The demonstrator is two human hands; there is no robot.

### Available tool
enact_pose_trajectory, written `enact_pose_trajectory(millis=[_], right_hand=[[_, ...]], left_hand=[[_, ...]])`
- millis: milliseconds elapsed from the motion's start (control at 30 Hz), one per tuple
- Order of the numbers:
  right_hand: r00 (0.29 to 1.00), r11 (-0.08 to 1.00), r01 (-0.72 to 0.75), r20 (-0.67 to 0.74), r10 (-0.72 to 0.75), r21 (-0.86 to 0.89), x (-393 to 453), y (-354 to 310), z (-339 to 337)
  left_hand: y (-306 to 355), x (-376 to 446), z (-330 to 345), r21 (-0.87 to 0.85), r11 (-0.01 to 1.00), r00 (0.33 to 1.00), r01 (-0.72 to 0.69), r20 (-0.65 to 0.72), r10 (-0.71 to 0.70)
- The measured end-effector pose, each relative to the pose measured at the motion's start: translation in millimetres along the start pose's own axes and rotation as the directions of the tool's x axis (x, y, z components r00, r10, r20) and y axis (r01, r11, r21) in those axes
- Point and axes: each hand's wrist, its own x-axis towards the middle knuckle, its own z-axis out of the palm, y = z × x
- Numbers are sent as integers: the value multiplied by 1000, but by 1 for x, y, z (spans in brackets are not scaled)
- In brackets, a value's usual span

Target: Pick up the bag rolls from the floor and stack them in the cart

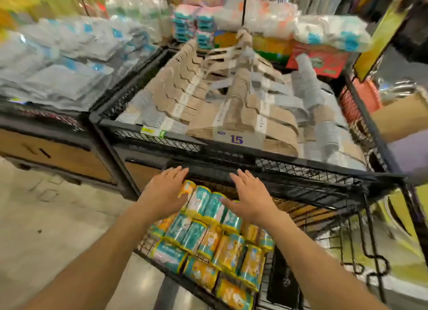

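Both the left hand (165,194) and right hand (251,195) lie flat with fingers straight on the bag rolls (208,235), apparently pressing them into tidy rows toward the far edge of the cart (361,247) shelf, gripping nothing.

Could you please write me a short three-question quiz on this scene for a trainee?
1. True or false: the left hand grips a roll.
2. Where do the rolls lie? A) on the floor B) in the cart C) in the bin with the hangers
3. Which number shows on the purple tag?

Key:
1. False; both it and the right hand lie flat, fingers straight, on the top rolls.
2. B
3. 15
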Motion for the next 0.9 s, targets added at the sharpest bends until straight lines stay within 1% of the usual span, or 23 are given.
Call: enact_pose_trajectory(millis=[100,233,333,433,500,600,767,833,900], right_hand=[[995,995,98,-24,-99,-29,21,-54,-34],[967,964,251,-26,-254,-88,49,-141,-59],[918,912,387,-34,-395,-135,73,-220,-64],[864,859,487,-58,-501,-159,90,-310,-64],[829,823,540,-58,-556,-174,98,-370,-61],[794,785,592,-30,-607,-183,108,-451,-53],[700,687,705,18,-714,-174,122,-560,-34],[655,640,749,45,-754,-172,126,-598,-27],[611,594,784,58,-789,-178,134,-634,-22]], left_hand=[[-48,-29,-45,11,995,993,96,-77,-95],[-125,-81,-95,20,970,951,244,-201,-235],[-186,-130,-120,17,934,905,357,-253,-341],[-245,-185,-140,31,886,851,463,-297,-434],[-287,-221,-147,3,841,801,541,-305,-514],[-343,-275,-153,-16,775,740,632,-282,-610],[-405,-348,-161,-34,682,645,731,-291,-706],[-427,-366,-166,-46,639,598,768,-304,-742],[-450,-377,-170,-53,606,566,793,-303,-767]])
